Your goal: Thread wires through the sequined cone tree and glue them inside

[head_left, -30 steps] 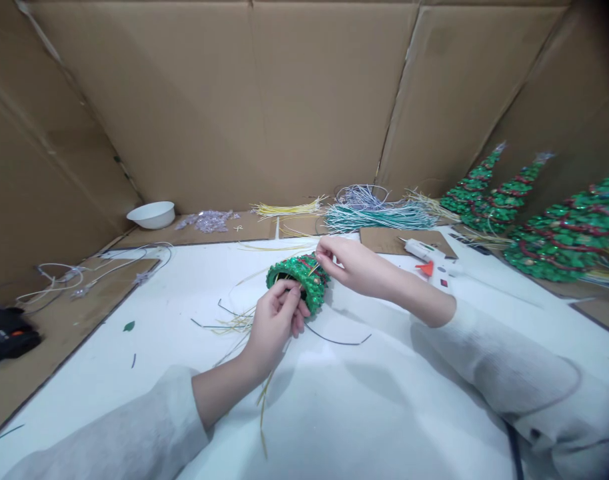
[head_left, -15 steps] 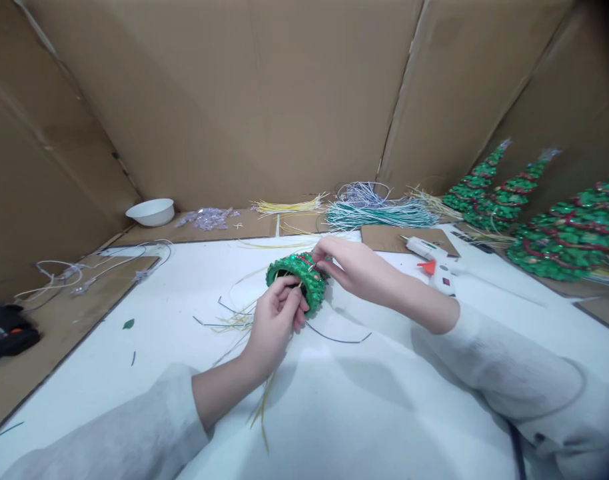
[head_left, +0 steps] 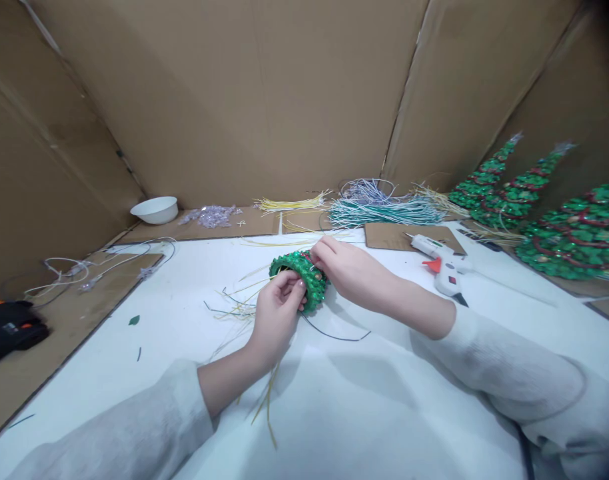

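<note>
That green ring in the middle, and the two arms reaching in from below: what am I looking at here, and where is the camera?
The camera sits on a person's head and looks forward and down, so the two arms in white sleeves are that person's own. No machine is at work.

The left hand grips the green ring, a short sequinned tube lying on its side, with fingers at its open end. The right hand pinches at its top edge, where red trim shows.

They work over a white table walled in by cardboard. Loose thin strips lie by the ring. At the back: a white bowl, yellow strips and a bundle of green and white cords. To the right lies a white glue gun, and beyond it finished green trees.
</note>
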Available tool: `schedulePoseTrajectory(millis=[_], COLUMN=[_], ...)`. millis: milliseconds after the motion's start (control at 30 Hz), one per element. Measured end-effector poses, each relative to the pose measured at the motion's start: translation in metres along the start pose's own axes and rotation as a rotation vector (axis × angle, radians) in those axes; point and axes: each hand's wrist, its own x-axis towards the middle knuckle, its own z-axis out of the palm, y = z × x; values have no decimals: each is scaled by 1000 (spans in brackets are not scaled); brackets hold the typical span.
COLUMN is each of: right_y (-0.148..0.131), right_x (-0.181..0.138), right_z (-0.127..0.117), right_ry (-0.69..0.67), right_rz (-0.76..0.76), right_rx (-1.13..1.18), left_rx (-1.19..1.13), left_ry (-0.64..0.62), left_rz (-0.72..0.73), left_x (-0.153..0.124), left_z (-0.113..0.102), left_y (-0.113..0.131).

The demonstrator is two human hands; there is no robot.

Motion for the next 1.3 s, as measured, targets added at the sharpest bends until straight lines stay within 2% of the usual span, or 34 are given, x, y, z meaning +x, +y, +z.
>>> schedulePoseTrajectory(millis=[267,533,733,967,1200,1300], right_y=[-12,-24,-23,-25,-14,-12], right_x=[1,1,0,0,-1,-2], right_z=[-6,-13,-11,-14,0,1], right_ry=[-42,-133,-89,-103,53,80], right_rz=[34,90,115,153,115,96], right_rx=[-121,-169,-136,-91,-12,8], left_rx=[-151,-222,-283,-309,-346,-359], left_ry=[-4,-20,-90,-122,-118,-114], left_rz=[-97,-44,-87,-134,-152,-162], left_x=[8,19,22,26,26,25], left_z=[1,-2,-4,-4,-4,-5], left_y=[0,-3,-11,-12,-12,-12])
